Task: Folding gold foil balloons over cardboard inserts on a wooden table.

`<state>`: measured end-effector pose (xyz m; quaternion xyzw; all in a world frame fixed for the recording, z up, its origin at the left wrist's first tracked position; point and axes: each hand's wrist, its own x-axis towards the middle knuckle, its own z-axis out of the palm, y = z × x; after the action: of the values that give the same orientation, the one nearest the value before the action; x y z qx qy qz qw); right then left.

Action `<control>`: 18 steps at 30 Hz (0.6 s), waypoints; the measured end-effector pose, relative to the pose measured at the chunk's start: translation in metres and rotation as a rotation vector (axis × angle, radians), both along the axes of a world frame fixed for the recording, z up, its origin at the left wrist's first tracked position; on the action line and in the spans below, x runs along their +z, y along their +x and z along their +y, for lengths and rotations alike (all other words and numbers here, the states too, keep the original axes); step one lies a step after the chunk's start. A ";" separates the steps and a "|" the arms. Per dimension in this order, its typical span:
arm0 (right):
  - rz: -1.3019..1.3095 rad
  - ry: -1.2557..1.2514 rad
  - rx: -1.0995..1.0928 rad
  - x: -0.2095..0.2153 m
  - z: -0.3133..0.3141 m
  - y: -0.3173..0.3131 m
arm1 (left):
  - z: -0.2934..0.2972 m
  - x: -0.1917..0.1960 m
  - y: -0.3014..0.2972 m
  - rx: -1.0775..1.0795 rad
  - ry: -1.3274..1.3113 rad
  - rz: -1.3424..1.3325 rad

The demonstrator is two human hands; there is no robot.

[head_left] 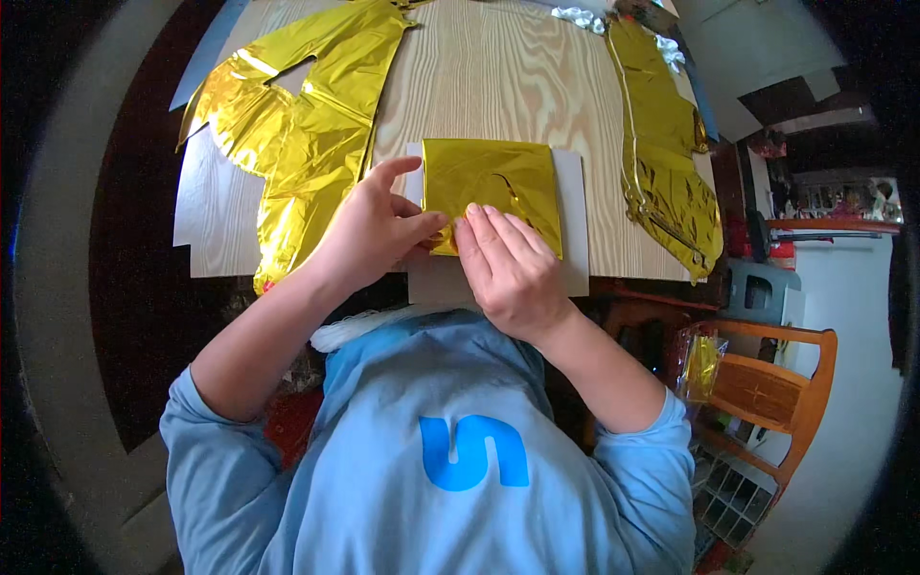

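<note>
A gold foil piece (489, 165), folded into a flat square, lies on a white card (574, 216) at the table's near edge. At its lower left corner is my left hand (372, 225), thumb over the foil and index finger raised along the side; the other fingers curl partly out of sight at the edge. My right hand (522, 280) rests on the near right part of the foil, fingers straight, side by side and flat. A curved crease shows in the foil beyond the fingertips.
Flat, crinkled gold foil shapes lie on the wood-grain table (498, 67), one at left (331, 125) and another at right (656, 105). Small white crumpled pieces (580, 17) sit at the far edge. A wooden chair (767, 388) and a grey-blue stool (757, 287) stand to the right.
</note>
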<state>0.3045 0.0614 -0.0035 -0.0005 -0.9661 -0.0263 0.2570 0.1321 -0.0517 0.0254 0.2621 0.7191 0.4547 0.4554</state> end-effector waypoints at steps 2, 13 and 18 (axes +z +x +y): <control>-0.018 -0.014 -0.002 0.000 0.001 0.002 | 0.003 -0.005 0.000 -0.028 0.005 0.010; -0.150 -1.202 -0.570 0.029 0.051 0.065 | 0.004 -0.004 0.001 0.033 -0.011 -0.161; -0.367 -1.689 -0.573 0.028 0.068 0.069 | 0.007 -0.012 -0.003 -0.014 0.006 -0.138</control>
<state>0.3740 0.1290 0.0247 -0.4246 -0.6526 0.6275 -0.0029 0.1296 -0.0447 0.0132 0.2366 0.6828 0.4707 0.5061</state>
